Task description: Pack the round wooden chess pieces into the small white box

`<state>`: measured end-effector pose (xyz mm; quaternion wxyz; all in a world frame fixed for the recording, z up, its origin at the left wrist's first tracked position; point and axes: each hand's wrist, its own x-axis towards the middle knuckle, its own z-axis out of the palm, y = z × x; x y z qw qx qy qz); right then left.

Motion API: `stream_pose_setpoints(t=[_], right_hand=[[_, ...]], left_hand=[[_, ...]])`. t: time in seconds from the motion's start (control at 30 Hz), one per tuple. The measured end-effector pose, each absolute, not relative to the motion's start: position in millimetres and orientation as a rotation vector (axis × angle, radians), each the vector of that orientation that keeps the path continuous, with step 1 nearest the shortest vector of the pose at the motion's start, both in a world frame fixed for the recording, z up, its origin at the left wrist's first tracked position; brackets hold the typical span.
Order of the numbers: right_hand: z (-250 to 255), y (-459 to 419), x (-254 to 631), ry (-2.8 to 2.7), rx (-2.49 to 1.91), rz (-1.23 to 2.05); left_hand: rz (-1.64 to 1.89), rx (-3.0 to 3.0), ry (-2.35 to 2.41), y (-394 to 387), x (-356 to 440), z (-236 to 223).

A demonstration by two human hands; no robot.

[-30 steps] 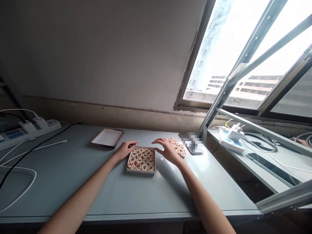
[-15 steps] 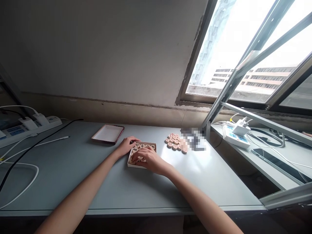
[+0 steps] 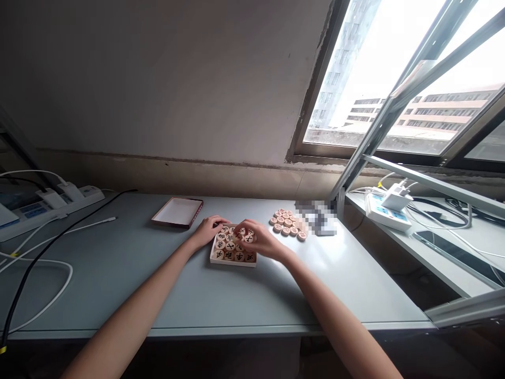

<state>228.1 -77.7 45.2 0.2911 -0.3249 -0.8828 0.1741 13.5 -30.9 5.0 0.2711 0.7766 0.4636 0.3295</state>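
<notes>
"Chess pieces (image 3: 230,246) sit in the box (image 3: 232,263). Hands?"

"Apart. Right hand (image 3: 256,240) curls over the box, whether gripping one I can't tell; left hand (image 3: 208,231), loosely spread, rests at its far-left corner."

"Risk?"

"Brushing fingers might tip neighbouring pieces."

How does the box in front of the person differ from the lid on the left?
The box holds round game pieces; the lid shows its white inside.
The box has pale outer walls, while the lid's outer side is dark red.
The left hand is at the box's far left corner and the right hand is over its pieces; neither hand is on the lid.
Both are shallow, with the open side up.
</notes>
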Motion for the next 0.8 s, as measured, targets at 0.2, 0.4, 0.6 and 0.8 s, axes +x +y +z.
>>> stream_pose_setpoints(t=[0.2, 0.4, 0.6, 0.8], right_hand=[[39.0, -54.3, 264.7, -2.243, -1.198, 0.183], [27.3, -47.3, 276.3, -2.437, -1.284, 0.064], [28.9, -42.0, 281.9, -2.435, -1.417, -0.151], [81.9, -96.1, 254.9, -2.196, -0.994, 0.114]], left_hand=[[0.858, 2.089, 1.258, -32.2, 11.8, 4.1], [0.859, 2.082, 1.254, -34.5, 11.9, 4.6], [0.865, 2.075, 1.273, -34.6, 12.8, 5.1], [0.863, 1.999, 1.242, -29.0, 10.2, 3.9]])
